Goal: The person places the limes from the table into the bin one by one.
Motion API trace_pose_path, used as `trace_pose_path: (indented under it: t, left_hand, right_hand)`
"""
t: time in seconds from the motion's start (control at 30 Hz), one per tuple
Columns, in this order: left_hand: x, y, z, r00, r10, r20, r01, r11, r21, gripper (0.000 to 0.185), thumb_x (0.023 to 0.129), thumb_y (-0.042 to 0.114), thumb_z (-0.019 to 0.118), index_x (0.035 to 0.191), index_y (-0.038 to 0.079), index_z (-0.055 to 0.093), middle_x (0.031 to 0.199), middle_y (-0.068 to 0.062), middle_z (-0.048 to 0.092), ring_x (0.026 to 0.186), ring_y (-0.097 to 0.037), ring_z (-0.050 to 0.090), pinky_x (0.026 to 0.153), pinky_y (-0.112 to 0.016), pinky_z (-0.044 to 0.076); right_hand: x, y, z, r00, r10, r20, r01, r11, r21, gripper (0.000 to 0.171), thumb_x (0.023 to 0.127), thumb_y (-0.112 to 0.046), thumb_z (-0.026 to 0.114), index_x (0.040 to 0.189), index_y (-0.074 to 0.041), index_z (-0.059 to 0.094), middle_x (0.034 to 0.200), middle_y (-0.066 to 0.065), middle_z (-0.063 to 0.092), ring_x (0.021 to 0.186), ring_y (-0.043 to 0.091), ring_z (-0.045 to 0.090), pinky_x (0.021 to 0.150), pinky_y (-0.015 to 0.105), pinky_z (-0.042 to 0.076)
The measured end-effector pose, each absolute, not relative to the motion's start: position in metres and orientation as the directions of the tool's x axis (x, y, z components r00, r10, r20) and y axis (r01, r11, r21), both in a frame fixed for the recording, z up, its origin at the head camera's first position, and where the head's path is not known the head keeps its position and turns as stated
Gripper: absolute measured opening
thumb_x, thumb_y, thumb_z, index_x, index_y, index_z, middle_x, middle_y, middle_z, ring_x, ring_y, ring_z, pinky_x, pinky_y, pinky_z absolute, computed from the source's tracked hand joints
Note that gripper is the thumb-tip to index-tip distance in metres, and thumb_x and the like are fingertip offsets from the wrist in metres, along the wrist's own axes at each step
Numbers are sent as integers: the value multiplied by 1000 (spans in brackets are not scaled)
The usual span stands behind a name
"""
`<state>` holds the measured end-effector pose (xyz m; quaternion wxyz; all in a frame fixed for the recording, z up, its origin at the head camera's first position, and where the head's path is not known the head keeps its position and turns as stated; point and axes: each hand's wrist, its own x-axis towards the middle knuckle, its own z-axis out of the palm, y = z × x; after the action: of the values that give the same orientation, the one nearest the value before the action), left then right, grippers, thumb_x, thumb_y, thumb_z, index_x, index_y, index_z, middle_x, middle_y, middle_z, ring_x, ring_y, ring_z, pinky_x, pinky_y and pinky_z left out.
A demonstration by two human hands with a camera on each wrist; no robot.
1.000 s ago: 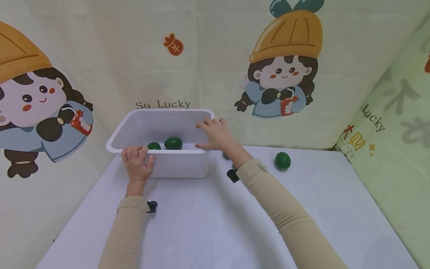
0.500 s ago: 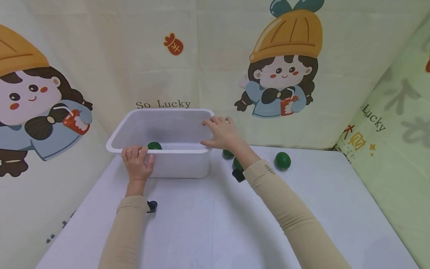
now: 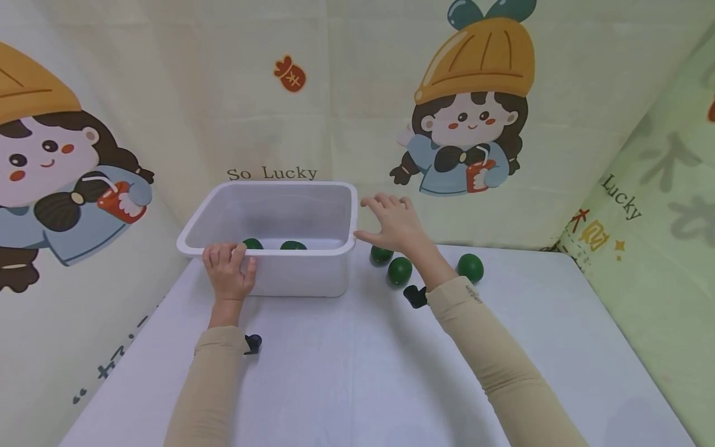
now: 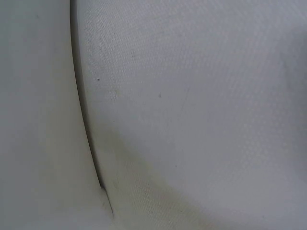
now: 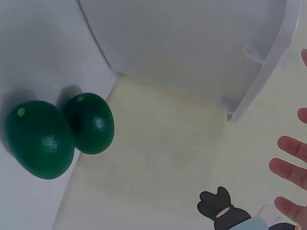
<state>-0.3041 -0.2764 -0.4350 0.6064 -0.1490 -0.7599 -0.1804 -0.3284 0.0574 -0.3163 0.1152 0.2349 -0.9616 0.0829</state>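
Here, two limes (image 3: 272, 245) in tub (image 3: 268, 217), three limes (image 3: 400, 270) outside.

The white bench (image 3: 357, 372) carries a white tub (image 3: 290, 276) at its far left. Right of the tub lie three green fruits (image 3: 400, 270), the furthest (image 3: 470, 267) apart.

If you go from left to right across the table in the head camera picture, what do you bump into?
Left hand gripping the front rim of the white tub → right hand held open beside the tub → green fruit on the table → another green fruit farthest right.
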Motion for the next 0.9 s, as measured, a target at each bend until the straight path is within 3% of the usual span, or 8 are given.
trace_pose_path:
  t: [0.9]
  left_hand:
    - [-300,-275,-434,-217,16,976,425,902,80,46,87,44,35,87,1,53,82,-17,47,82,-36,40,81,-51,26]
  right_hand:
    - [-308,113,-344,-895,-307,323,-380,905,-191,63,79,-55,56,129,-18,43,129,10,43,121,30,37,101,54,20]
